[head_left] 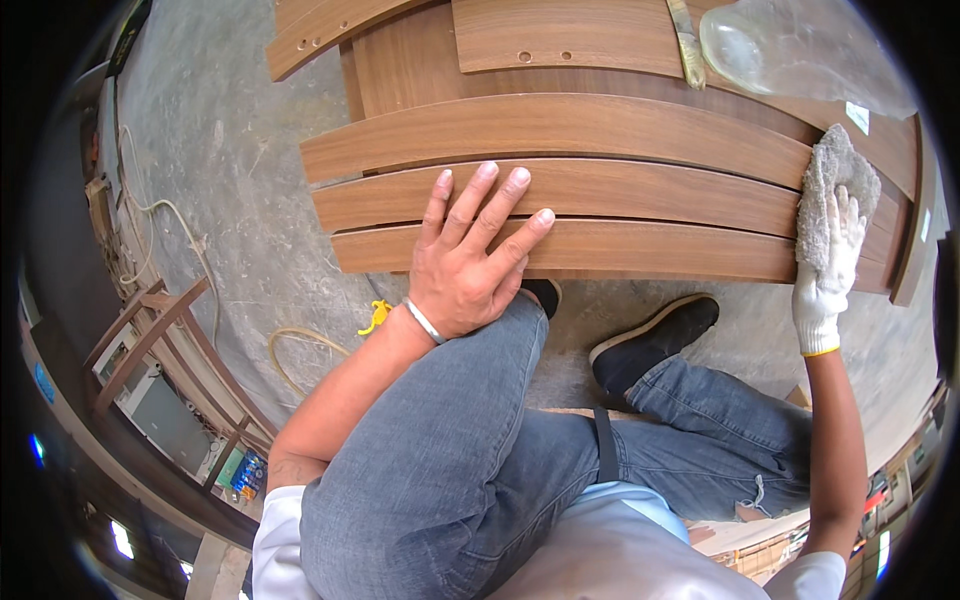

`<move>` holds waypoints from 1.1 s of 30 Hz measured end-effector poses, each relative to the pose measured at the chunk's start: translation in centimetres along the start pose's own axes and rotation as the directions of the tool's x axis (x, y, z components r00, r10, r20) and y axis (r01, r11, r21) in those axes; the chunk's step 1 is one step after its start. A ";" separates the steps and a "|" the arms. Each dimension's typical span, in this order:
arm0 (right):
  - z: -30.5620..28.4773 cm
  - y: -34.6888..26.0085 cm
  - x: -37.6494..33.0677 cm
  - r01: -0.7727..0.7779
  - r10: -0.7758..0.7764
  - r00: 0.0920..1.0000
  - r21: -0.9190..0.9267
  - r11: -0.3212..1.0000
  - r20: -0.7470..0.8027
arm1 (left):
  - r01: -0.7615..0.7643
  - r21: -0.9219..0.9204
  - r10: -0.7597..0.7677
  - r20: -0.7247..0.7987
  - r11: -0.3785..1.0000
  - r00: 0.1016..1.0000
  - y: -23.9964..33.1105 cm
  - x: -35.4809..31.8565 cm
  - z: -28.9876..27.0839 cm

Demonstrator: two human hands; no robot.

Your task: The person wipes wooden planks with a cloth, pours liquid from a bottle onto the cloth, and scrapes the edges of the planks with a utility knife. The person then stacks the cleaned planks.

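We're wiping the front wood-grain plank [600,250] — left hand [465,262] flat, steadying; gloved right hand [826,270] clutching the grey rag [832,190] — next, sweep leftward.

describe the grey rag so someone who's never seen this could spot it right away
Start at the stack of long brown wooden boards lying on the concrete floor in front of the seated person. Follow the boards to their right end, where the right hand, in a white knit glove, presses the grey rag against them. It is the only soft, fuzzy, crumpled thing there; the clear plastic bag above it is glossy.
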State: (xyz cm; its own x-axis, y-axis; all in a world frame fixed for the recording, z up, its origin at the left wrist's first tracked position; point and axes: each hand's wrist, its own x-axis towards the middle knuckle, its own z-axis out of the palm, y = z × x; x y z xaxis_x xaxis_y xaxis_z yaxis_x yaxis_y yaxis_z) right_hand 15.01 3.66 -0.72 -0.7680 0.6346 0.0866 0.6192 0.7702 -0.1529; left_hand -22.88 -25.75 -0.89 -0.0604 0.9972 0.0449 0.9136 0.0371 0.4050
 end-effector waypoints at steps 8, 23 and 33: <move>0.1 -0.1 -0.2 -0.008 0.008 1.000 -0.029 1.000 -0.003 | 0.125 0.116 -0.126 0.002 0.985 0.992 -0.2 -0.5 -1.4; 0.7 -0.2 -0.2 0.003 -0.005 0.999 -0.055 0.998 -0.033 | -0.034 -0.032 0.034 0.007 0.999 0.999 -0.2 2.1 -0.2; 0.0 -1.0 0.2 0.007 -0.005 1.000 -0.076 0.997 0.029 | 0.149 0.021 -0.149 0.031 0.989 0.988 -0.1 2.4 -0.8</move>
State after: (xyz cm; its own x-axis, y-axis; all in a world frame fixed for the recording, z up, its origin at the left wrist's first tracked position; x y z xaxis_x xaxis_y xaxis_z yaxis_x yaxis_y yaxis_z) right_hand 14.21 3.04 -0.51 -0.7755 0.6287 0.0587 0.6244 0.7773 -0.0767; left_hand -23.41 -23.42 -0.05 -0.1837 0.9820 -0.0443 0.9026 0.1864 0.3879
